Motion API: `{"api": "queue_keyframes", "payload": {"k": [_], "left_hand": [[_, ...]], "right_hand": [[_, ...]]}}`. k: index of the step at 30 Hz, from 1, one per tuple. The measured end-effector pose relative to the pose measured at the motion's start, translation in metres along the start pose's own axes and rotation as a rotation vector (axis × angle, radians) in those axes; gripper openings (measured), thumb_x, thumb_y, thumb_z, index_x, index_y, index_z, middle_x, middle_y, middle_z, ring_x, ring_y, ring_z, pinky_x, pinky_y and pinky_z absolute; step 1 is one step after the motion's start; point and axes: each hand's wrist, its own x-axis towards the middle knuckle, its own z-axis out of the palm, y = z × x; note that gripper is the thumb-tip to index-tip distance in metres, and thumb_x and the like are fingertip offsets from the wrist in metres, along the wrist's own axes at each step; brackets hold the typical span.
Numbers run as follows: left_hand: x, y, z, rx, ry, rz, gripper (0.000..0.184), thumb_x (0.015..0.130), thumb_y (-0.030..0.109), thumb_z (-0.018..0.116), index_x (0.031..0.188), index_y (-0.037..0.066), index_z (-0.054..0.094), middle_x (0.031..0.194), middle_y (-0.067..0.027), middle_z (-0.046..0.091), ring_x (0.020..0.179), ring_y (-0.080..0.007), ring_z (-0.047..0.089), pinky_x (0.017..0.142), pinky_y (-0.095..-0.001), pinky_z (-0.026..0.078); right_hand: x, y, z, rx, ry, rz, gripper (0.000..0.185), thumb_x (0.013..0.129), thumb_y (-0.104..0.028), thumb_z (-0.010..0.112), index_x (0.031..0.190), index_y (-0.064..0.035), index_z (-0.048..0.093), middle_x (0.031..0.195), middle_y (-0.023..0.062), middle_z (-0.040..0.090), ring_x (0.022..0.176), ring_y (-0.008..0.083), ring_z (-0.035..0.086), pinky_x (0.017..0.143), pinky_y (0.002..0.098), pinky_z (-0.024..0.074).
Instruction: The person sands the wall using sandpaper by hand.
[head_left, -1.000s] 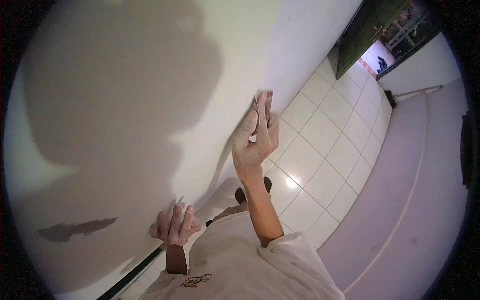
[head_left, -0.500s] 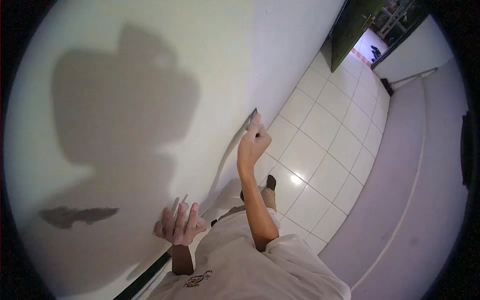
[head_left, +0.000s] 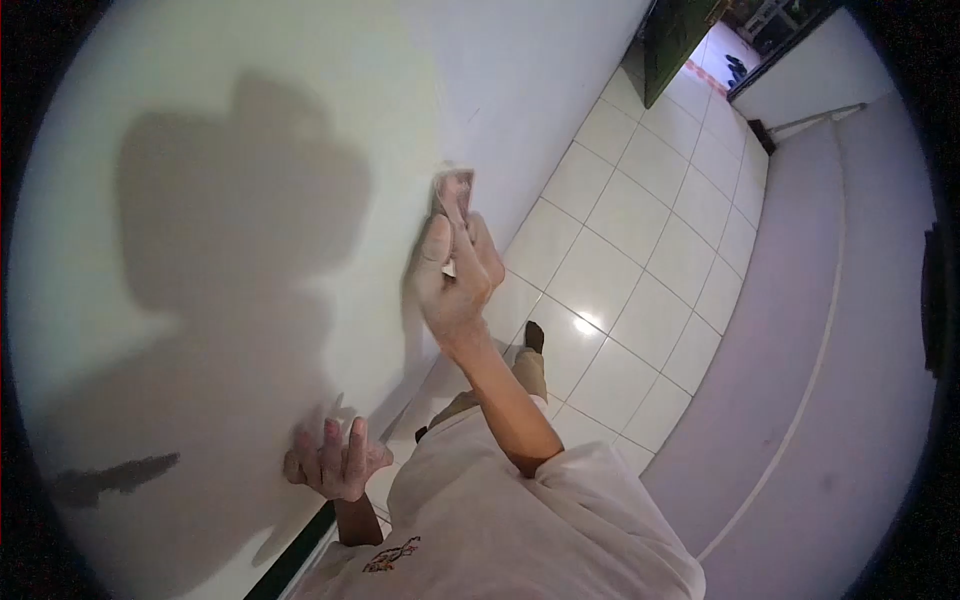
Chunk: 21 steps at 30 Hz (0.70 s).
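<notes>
My right hand [head_left: 462, 270] is raised against the pale wall [head_left: 400, 100], its fingers closed on a small folded sheet [head_left: 455, 187] with a brownish face. The sheet lies at the wall surface, and pale dust covers the fingers. Lower down, my left hand [head_left: 333, 457] rests on the wall with its fingers spread and nothing in it. A dark grey patch [head_left: 118, 478] marks the wall to the left of that hand. My shadow falls broadly across the wall's left part.
White floor tiles [head_left: 640, 240] run toward an open dark green door [head_left: 675, 45] at the top right. A broom-like tool [head_left: 765, 137] leans by the far wall. A dark green edge [head_left: 292, 555] lies below my left hand.
Half a second ago my right hand was lower and further right with the sheet mostly hidden; now it is higher and more of the sheet shows. My left hand remains on the wall.
</notes>
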Motion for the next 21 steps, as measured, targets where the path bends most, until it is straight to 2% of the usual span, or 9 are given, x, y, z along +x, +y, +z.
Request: {"api": "queue_keyframes", "payload": {"k": [2, 4, 5, 7, 8, 10, 11, 18, 21], "left_hand": [[-0.006, 0.000, -0.006, -0.013, 0.023, 0.012, 0.035, 0.083, 0.023, 0.047, 0.105, 0.023, 0.074, 0.117, -0.0037, 0.071, 0.112, -0.0334, 0.061, 0.093, -0.0423, 0.035], [-0.014, 0.002, -0.017, 0.062, -0.148, -0.026, 0.026, 0.094, 0.024, 0.055, 0.117, 0.029, 0.067, 0.126, -0.0005, 0.065, 0.119, -0.0386, 0.059, 0.099, -0.0552, 0.037], [-0.015, 0.002, -0.017, 0.062, -0.147, -0.024, 0.026, 0.094, 0.024, 0.055, 0.117, 0.029, 0.067, 0.126, -0.0005, 0.065, 0.119, -0.0386, 0.059, 0.099, -0.0552, 0.037], [-0.012, -0.001, -0.015, 0.032, -0.134, -0.017, 0.026, 0.094, 0.023, 0.055, 0.116, 0.029, 0.067, 0.122, -0.0017, 0.067, 0.118, -0.0393, 0.059, 0.098, -0.0555, 0.037], [-0.009, 0.001, -0.013, 0.034, -0.128, -0.012, 0.026, 0.094, 0.023, 0.055, 0.116, 0.029, 0.067, 0.122, -0.0017, 0.067, 0.118, -0.0393, 0.059, 0.098, -0.0555, 0.037], [-0.002, 0.002, -0.006, 0.031, -0.060, 0.001, 0.030, 0.084, 0.021, 0.050, 0.103, 0.024, 0.073, 0.115, -0.0030, 0.071, 0.115, -0.0343, 0.060, 0.092, -0.0457, 0.036], [0.001, 0.002, -0.004, 0.031, -0.034, 0.008, 0.033, 0.080, 0.020, 0.048, 0.099, 0.023, 0.075, 0.113, -0.0034, 0.072, 0.113, -0.0327, 0.061, 0.090, -0.0424, 0.036], [0.007, 0.002, 0.000, -0.029, 0.034, 0.007, 0.029, 0.086, 0.023, 0.049, 0.100, 0.023, 0.074, 0.112, -0.0044, 0.072, 0.112, -0.0335, 0.062, 0.093, -0.0432, 0.037], [0.008, 0.003, -0.003, -0.043, 0.011, -0.002, 0.029, 0.089, 0.023, 0.048, 0.101, 0.023, 0.074, 0.111, -0.0051, 0.072, 0.111, -0.0345, 0.063, 0.095, -0.0441, 0.037]], "right_hand": [[-0.045, 0.048, 0.005, -0.015, -0.025, 0.103, 0.039, 0.091, -0.005, 0.059, 0.130, 0.0002, 0.060, 0.065, 0.0094, 0.047, 0.052, 0.0173, 0.045, 0.047, 0.0338, 0.0363], [-0.086, 0.091, 0.017, -0.061, 0.031, 0.330, 0.025, 0.099, -0.014, 0.053, 0.104, 0.0066, 0.067, 0.059, 0.0060, 0.042, 0.052, 0.0157, 0.036, 0.048, 0.0346, 0.0304], [-0.097, 0.103, 0.021, -0.061, 0.034, 0.331, 0.025, 0.099, -0.014, 0.053, 0.104, 0.0066, 0.067, 0.059, 0.0060, 0.042, 0.052, 0.0157, 0.036, 0.048, 0.0346, 0.0304], [-0.113, 0.120, 0.027, -0.007, 0.098, 0.640, 0.040, 0.101, -0.023, 0.051, 0.078, 0.0077, 0.063, 0.055, 0.0064, 0.044, 0.051, 0.0144, 0.037, 0.049, 0.0369, 0.0309], [-0.128, 0.141, 0.029, -0.002, 0.104, 0.638, 0.040, 0.101, -0.023, 0.051, 0.078, 0.0077, 0.063, 0.055, 0.0064, 0.044, 0.051, 0.0144, 0.037, 0.049, 0.0369, 0.0309], [-0.138, 0.168, 0.031, -0.153, 0.052, 0.913, 0.050, 0.101, -0.026, 0.048, 0.065, 0.0078, 0.059, 0.049, 0.0112, 0.045, 0.049, 0.0176, 0.037, 0.050, 0.0394, 0.0314], [-0.130, 0.167, 0.034, -0.040, 0.097, 1.061, 0.058, 0.101, -0.027, 0.049, 0.053, 0.0054, 0.043, 0.045, 0.0072, 0.038, 0.046, 0.0171, 0.033, 0.049, 0.0399, 0.0292], [-0.001, 0.003, 0.009, 0.073, 0.075, 0.678, 0.052, 0.102, -0.015, 0.047, 0.055, 0.0055, 0.043, 0.049, 0.0065, 0.038, 0.050, 0.0114, 0.034, 0.047, 0.0395, 0.0305], [0.037, -0.051, 0.012, 0.230, 0.189, 0.310, 0.050, 0.101, -0.023, 0.053, 0.059, 0.0016, 0.045, 0.052, -0.0010, 0.034, 0.050, 0.0090, 0.028, 0.045, 0.0320, 0.0200]]}}
